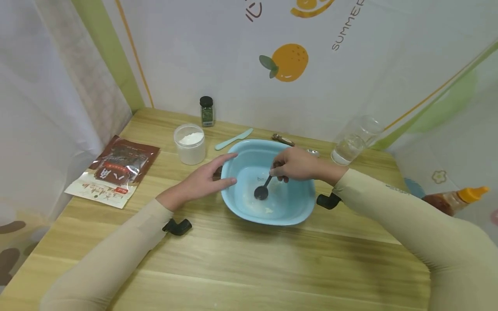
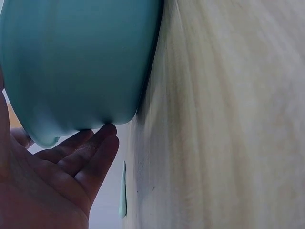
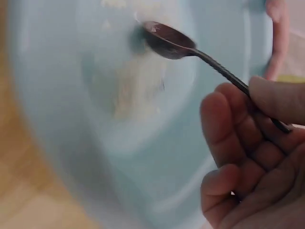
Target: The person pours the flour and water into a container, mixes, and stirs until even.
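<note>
A light blue plastic basin (image 1: pixel 268 223) stands on the wooden table in front of me. My left hand (image 1: pixel 198 182) holds its left side, thumb over the rim; in the left wrist view, the other fingers (image 2: pixel 97 148) lie against the outer wall. My right hand (image 1: pixel 294 164) reaches in over the far right rim and pinches a small dark spoon (image 1: pixel 261 192) by its handle. The spoon's bowl hangs tilted low inside the basin. Below it, in the right wrist view, whitish wet clumps (image 3: pixel 136 90) are smeared on the basin floor.
Behind the basin lie a pale green spreader (image 1: pixel 233 139), a brown-handled tool (image 1: pixel 283 139) and a shiny metal piece (image 1: pixel 313 152). A jar of white powder (image 1: pixel 190 149), a spice bottle (image 1: pixel 207 113) and a brown pouch (image 1: pixel 114 170) are left; a glass of water (image 1: pixel 347 149) and orange-capped bottle (image 1: pixel 453 201) right.
</note>
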### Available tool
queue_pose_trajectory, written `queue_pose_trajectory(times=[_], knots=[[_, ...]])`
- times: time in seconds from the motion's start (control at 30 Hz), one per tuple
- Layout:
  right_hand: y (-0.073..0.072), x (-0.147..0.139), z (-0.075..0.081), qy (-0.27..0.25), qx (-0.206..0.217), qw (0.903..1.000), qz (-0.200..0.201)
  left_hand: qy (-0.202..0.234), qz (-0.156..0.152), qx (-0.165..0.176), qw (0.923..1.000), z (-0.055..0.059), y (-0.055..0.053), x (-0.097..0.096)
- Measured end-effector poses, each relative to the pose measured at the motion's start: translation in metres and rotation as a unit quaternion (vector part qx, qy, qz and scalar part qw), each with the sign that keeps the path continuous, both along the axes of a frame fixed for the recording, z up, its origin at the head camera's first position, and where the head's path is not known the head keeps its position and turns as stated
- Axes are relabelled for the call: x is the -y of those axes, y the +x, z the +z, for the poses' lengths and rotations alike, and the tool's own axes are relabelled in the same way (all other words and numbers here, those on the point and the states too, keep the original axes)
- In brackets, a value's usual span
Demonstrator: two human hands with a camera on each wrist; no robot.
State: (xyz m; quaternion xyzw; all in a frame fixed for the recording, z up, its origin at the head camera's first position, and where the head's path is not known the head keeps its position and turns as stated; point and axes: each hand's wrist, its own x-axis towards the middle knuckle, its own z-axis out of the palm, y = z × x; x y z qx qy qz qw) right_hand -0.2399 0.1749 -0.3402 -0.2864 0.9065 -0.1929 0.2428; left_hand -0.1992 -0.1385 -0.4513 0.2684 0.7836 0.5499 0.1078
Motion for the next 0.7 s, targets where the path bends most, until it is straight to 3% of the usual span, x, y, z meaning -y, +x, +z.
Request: queue_pose_trajectory(times=[0.13,0.27,0.5,0.57,0.7], knots=[[0.000,-0.002,0.003,0.013,0.014,0.9996,0.023,0.002,-0.001,-0.001,1.0000,-0.001,-0.001,-0.001],[-0.001,0.015,0.002,0.010,0.034,0.9979,0.055,0.001,0.002,0.002,1.0000,-0.001,0.000,0.000],[-0.013,0.008,0.008,0.019,0.000,0.9994,-0.030,0.001,-0.001,0.003,1.0000,0.000,0.000,-0.002],[-0.012,0.003,0.011,0.036,0.015,0.9991,-0.018,0.002,-0.002,0.002,1.0000,0.001,0.000,-0.002],[-0.007,0.011,0.011,0.049,0.061,0.9955,0.053,0.001,0.000,0.003,1.0000,0.001,0.000,0.000]])
